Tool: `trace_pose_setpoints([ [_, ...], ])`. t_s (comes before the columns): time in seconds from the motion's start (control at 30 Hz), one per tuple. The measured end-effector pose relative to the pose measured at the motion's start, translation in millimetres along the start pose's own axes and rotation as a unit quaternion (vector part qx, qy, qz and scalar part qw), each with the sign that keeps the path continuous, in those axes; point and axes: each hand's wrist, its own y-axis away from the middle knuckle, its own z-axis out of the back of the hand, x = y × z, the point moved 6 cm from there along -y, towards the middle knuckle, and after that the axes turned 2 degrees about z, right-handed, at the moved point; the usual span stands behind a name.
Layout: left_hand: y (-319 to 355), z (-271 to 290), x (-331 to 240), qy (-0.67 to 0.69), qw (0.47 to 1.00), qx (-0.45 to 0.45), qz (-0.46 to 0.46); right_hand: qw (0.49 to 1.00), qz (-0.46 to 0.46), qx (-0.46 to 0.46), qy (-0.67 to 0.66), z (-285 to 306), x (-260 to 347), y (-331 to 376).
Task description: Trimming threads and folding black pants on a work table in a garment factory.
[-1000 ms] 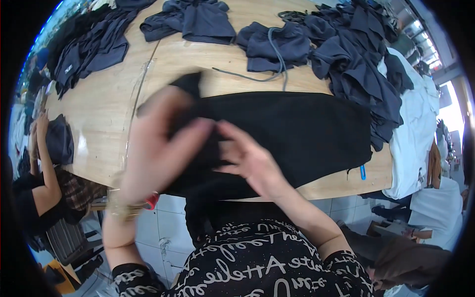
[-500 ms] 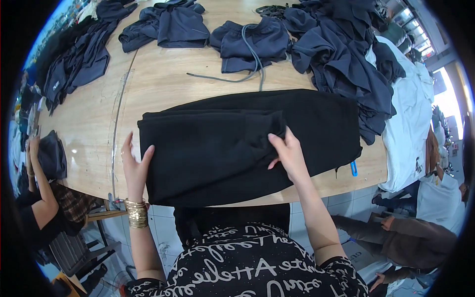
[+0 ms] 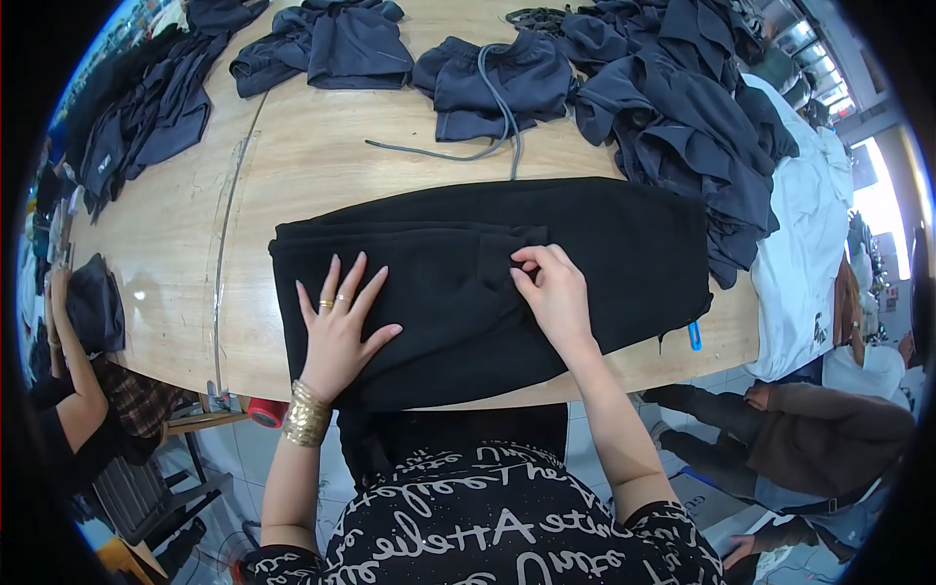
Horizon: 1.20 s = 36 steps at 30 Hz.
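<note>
A black garment [image 3: 634,244] lies folded across the table in front of me, one layer doubled back over its left part. My left hand [image 3: 341,317] rests palm down on that upper layer with its fingers spread. At the right end of the layer, my right hand [image 3: 556,292] has thumb and fingertips pinched together on the fabric's edge. The upper layer lies mostly flat, with slight creases close to my right hand.
Dark grey shorts [image 3: 487,83] with a long grey drawstring lie beyond the garment. Piles of dark clothes [image 3: 673,117] and white cloth [image 3: 799,253] fill the right side. A blue-handled tool [image 3: 694,336] sits by the table edge [image 3: 673,361]. Other people [image 3: 829,439] are nearby on both sides.
My left hand has moved from the garment's left edge onto its top and flattened. My right hand has shifted slightly left, its fingers now pinched, and the upper layer's end lies flatter.
</note>
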Motion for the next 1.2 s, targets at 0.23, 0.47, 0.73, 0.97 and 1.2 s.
trace_pose_setpoints([
  [0.23,1.4,-7.3,5.5,0.022,0.999,0.013,0.021,0.996,-0.017,0.049,0.072,0.6,4.7,-5.2],
  [0.47,-2.3,-6.8,4.2,0.018,1.0,0.01,0.014,0.993,0.085,-0.042,0.066,-6.1,1.6,1.3],
  [0.73,2.0,2.2,3.9,0.024,0.999,0.031,0.028,0.807,-0.155,0.027,-0.569,106.9,-64.3,48.5],
  [0.97,-40.9,26.1,-85.0,0.11,0.984,-0.005,-0.139,0.966,-0.08,-0.239,0.058,228.5,-83.5,46.8],
  [1.2,-72.8,-36.8,-136.3,0.086,0.978,-0.003,-0.192,0.894,-0.012,-0.105,0.436,168.2,-147.0,-11.6],
])
